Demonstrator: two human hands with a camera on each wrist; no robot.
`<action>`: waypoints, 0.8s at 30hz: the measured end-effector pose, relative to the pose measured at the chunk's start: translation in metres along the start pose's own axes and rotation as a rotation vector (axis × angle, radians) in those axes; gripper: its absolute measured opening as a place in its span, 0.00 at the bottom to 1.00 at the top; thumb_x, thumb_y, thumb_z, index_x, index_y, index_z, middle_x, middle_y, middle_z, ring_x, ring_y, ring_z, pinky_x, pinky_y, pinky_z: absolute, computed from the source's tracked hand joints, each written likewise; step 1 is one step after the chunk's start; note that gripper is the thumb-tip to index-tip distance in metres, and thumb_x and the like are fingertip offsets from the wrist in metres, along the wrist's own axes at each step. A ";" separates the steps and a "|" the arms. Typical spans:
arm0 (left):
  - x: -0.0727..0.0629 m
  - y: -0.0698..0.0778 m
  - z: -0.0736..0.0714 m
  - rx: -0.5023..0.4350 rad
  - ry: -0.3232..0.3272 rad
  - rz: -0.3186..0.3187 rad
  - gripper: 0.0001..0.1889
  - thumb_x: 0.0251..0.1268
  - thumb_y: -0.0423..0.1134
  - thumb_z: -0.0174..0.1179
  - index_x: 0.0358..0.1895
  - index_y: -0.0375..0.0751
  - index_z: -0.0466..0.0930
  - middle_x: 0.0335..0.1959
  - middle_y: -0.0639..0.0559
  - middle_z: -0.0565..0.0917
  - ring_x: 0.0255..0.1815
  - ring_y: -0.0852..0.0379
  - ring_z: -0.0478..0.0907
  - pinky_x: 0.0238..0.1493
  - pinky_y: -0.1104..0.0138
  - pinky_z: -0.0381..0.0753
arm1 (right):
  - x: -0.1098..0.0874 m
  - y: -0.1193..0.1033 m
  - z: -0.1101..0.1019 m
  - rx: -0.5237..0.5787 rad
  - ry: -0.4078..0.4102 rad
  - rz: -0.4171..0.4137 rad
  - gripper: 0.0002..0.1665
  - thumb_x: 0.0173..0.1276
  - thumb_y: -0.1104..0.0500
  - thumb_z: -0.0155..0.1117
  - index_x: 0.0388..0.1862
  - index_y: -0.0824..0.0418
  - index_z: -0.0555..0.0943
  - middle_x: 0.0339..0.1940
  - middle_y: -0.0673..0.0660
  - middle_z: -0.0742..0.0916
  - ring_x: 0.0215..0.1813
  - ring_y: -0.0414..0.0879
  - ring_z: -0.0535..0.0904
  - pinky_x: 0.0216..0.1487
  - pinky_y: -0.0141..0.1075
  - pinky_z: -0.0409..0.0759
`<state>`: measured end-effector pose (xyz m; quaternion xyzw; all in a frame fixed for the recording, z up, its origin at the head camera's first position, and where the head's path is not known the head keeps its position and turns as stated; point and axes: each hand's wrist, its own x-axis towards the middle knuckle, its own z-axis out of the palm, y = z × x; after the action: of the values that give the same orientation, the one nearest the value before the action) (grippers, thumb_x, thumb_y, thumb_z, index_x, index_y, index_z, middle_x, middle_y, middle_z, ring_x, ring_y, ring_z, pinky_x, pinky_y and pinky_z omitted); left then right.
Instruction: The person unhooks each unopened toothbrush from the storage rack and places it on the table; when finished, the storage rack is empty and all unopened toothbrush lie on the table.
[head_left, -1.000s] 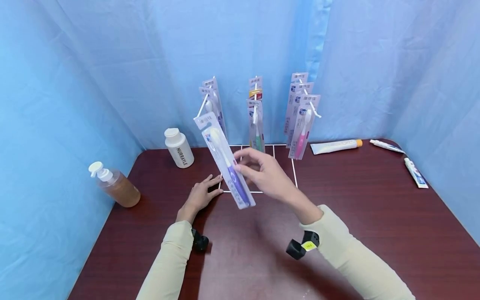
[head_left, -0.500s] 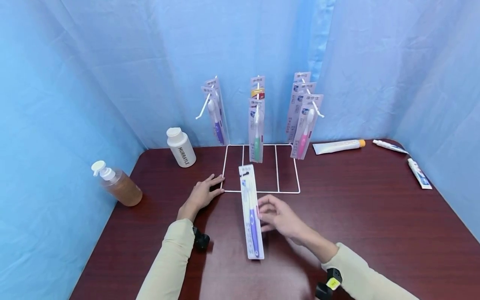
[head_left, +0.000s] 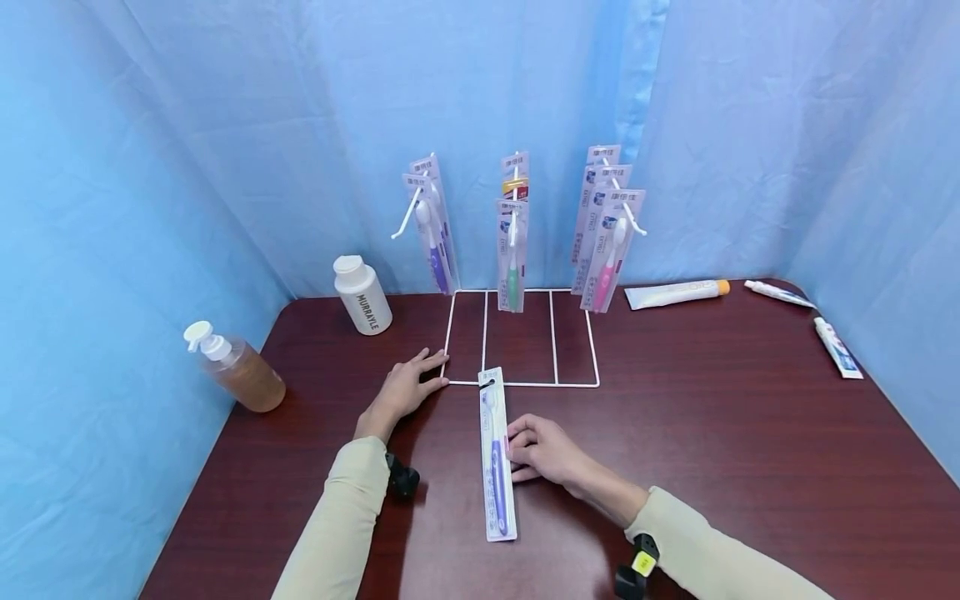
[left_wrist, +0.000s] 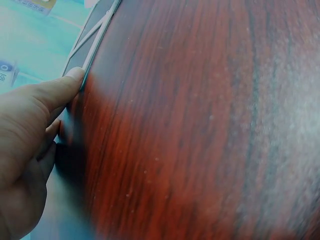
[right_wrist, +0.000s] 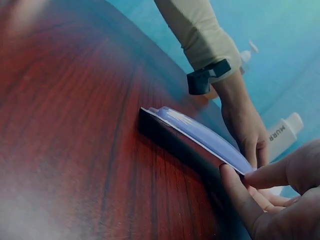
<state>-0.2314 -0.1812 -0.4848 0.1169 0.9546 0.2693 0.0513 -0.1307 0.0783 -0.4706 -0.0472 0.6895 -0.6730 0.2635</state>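
Observation:
My right hand [head_left: 546,452] pinches the right edge of a packaged toothbrush [head_left: 496,467] with a purple handle, between thumb and fingers. In the right wrist view the pack [right_wrist: 200,137] is edge-on, low over the table, with its dark shadow below. My left hand [head_left: 405,387] rests at the left front corner of a white wire rack [head_left: 555,342], fingers extended to its side wire. The left wrist view has the left thumb [left_wrist: 55,92] on that wire. Toothbrush packs with purple [head_left: 437,262], green [head_left: 513,283] and pink [head_left: 606,279] handles hang from the rack's three hooks.
A white bottle [head_left: 365,304] and an amber pump bottle [head_left: 247,379] stand to the left. Toothpaste tubes lie at the back right: a large one with an orange cap [head_left: 671,294] and two smaller ones [head_left: 780,293]. Blue curtains [head_left: 315,125] enclose the dark red table [head_left: 712,450].
My right hand has brought the purple toothbrush pack off the left hook's tip, toward me and down to the table in front of the rack. The left hand has stayed at the rack's corner.

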 end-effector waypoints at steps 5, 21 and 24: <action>0.001 0.000 0.000 -0.005 -0.008 -0.004 0.26 0.67 0.48 0.59 0.68 0.53 0.70 0.73 0.43 0.63 0.73 0.37 0.58 0.70 0.41 0.55 | 0.004 -0.003 0.000 -0.076 0.022 0.013 0.19 0.63 0.75 0.55 0.53 0.78 0.69 0.31 0.61 0.82 0.30 0.45 0.82 0.37 0.41 0.86; 0.002 -0.002 0.000 -0.010 -0.013 -0.008 0.27 0.66 0.49 0.59 0.69 0.54 0.69 0.73 0.42 0.62 0.72 0.34 0.58 0.70 0.39 0.54 | 0.007 -0.048 -0.011 -0.604 -0.001 -0.228 0.15 0.68 0.63 0.59 0.52 0.68 0.79 0.38 0.59 0.87 0.35 0.49 0.84 0.34 0.35 0.83; 0.002 -0.001 0.000 -0.009 -0.011 -0.007 0.27 0.66 0.49 0.59 0.68 0.54 0.69 0.73 0.42 0.62 0.72 0.33 0.58 0.70 0.40 0.54 | 0.018 -0.067 -0.009 -0.612 0.042 -0.317 0.18 0.69 0.61 0.59 0.56 0.65 0.78 0.46 0.59 0.86 0.45 0.50 0.84 0.45 0.38 0.83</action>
<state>-0.2331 -0.1818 -0.4858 0.1146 0.9534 0.2728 0.0582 -0.1691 0.0725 -0.4125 -0.2170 0.8486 -0.4685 0.1150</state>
